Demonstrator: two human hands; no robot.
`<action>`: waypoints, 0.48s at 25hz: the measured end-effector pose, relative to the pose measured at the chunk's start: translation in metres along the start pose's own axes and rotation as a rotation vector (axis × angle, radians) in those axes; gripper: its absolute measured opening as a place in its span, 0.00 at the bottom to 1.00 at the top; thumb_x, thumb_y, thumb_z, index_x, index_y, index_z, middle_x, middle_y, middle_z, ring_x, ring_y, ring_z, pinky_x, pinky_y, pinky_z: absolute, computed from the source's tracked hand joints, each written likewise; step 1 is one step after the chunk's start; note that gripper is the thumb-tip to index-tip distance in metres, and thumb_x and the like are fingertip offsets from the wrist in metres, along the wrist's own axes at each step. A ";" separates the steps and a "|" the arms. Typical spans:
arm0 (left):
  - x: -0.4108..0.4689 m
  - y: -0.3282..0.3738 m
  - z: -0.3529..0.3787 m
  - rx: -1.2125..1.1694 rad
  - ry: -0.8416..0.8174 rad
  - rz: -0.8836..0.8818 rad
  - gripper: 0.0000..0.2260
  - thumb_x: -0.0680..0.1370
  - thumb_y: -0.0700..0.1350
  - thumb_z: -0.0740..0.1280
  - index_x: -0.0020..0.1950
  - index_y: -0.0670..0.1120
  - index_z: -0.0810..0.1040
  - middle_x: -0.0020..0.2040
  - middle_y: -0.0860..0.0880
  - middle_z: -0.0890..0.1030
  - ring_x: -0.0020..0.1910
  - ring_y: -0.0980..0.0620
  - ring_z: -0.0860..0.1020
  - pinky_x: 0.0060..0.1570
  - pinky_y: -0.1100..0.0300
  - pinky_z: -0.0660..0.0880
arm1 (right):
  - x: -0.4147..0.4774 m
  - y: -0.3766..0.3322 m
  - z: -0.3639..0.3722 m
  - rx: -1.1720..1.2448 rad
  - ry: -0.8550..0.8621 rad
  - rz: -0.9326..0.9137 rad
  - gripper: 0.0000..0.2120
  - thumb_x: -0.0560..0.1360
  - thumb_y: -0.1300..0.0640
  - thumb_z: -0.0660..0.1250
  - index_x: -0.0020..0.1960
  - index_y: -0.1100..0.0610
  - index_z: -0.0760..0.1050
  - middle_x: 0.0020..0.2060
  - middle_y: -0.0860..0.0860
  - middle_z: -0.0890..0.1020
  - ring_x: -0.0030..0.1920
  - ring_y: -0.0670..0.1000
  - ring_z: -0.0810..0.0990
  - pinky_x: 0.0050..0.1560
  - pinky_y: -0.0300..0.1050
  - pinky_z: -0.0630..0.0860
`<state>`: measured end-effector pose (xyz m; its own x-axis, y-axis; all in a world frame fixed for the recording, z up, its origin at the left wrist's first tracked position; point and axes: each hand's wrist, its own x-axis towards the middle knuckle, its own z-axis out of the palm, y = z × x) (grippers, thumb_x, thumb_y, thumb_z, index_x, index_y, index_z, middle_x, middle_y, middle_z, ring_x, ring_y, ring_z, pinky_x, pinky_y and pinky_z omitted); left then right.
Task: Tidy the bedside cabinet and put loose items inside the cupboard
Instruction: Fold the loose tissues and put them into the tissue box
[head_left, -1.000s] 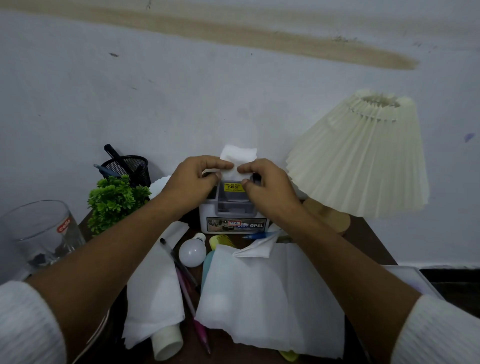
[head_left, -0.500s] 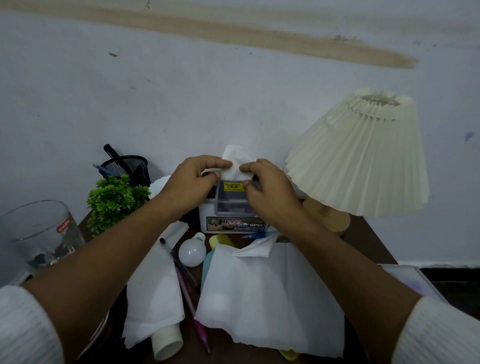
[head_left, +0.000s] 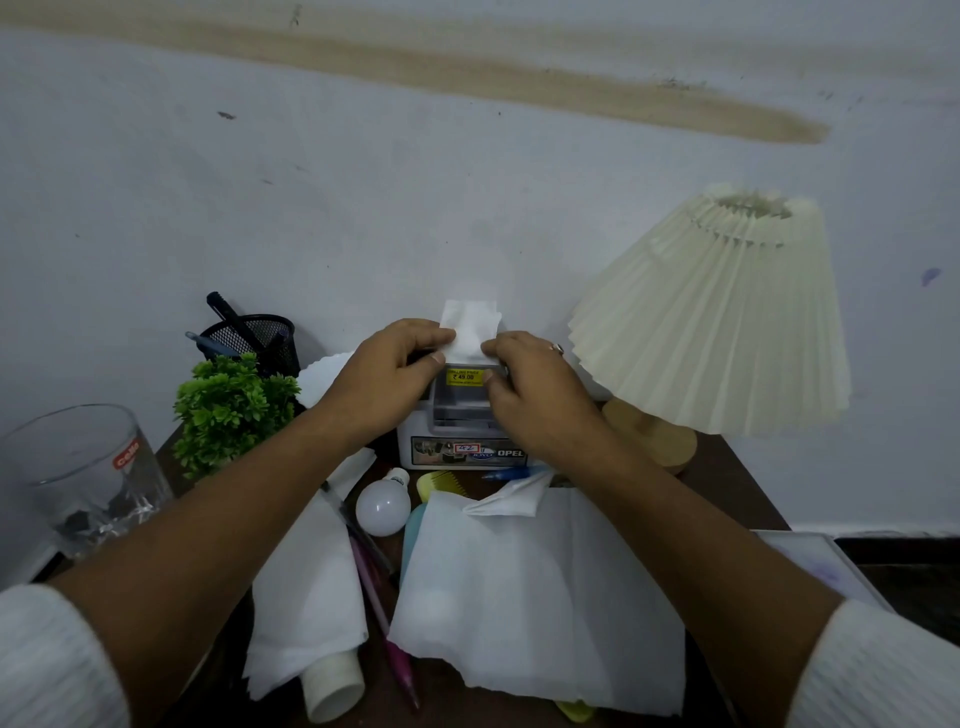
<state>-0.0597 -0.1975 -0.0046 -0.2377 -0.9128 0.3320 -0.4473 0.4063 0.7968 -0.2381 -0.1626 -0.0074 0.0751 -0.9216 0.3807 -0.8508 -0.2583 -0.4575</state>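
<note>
We hold a small white tissue (head_left: 470, 330) pinched between both hands at the top of a white plastic dispenser box (head_left: 462, 431), which stands toward the back edge of the dark wooden cabinet top (head_left: 727, 483), close to the wall. Our left hand (head_left: 387, 382) clamps the tissue's left side between thumb and fingers, and our right hand (head_left: 530, 387), with a ring on one finger, nips its right side, so the sheet stands upright above the box's opening. The box bears a yellow price sticker and a label reading OPEL. Just in front of it lie a white light bulb (head_left: 383, 506), a yellow-green comb (head_left: 436, 480) and a blue pen (head_left: 511, 473). Nearer the front edge a large white tissue sheet (head_left: 535, 597) spreads over the wood, with another white sheet (head_left: 306, 587) to its left draped over a white tube (head_left: 332, 691); pens (head_left: 374, 577) lie between the two sheets. At the back left corner stand a black mesh pen holder (head_left: 254, 338) and a small green plant (head_left: 234, 410), and a clear glass (head_left: 78, 478) sits at the left edge. At the right back a lamp with a pleated cream shade (head_left: 727, 317) rises from a wooden base (head_left: 649, 441). Behind everything is a pale, scuffed wall (head_left: 363, 197) with a brown streak running across its upper part.
</note>
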 end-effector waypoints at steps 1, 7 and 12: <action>-0.001 0.000 0.000 0.020 0.006 0.008 0.14 0.83 0.40 0.64 0.69 0.45 0.78 0.68 0.51 0.76 0.64 0.56 0.75 0.59 0.69 0.69 | -0.002 0.000 0.000 -0.008 0.007 -0.008 0.18 0.82 0.57 0.62 0.72 0.57 0.73 0.68 0.52 0.76 0.68 0.53 0.73 0.69 0.49 0.70; -0.010 0.003 -0.002 0.139 -0.003 0.081 0.15 0.83 0.39 0.64 0.70 0.42 0.78 0.69 0.49 0.75 0.64 0.56 0.73 0.62 0.74 0.66 | -0.010 -0.005 -0.002 -0.040 0.000 0.004 0.19 0.84 0.52 0.60 0.72 0.57 0.72 0.70 0.53 0.73 0.69 0.53 0.71 0.68 0.48 0.70; -0.017 0.011 -0.005 0.172 0.023 0.018 0.18 0.83 0.41 0.64 0.73 0.43 0.74 0.76 0.45 0.69 0.73 0.50 0.69 0.69 0.64 0.62 | -0.026 -0.010 -0.001 -0.148 -0.070 0.027 0.21 0.82 0.44 0.58 0.70 0.53 0.68 0.67 0.54 0.71 0.67 0.56 0.70 0.63 0.56 0.76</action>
<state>-0.0564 -0.1776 0.0003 -0.2279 -0.9052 0.3586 -0.5842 0.4218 0.6934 -0.2320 -0.1353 -0.0116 0.0829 -0.9469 0.3107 -0.9199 -0.1926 -0.3416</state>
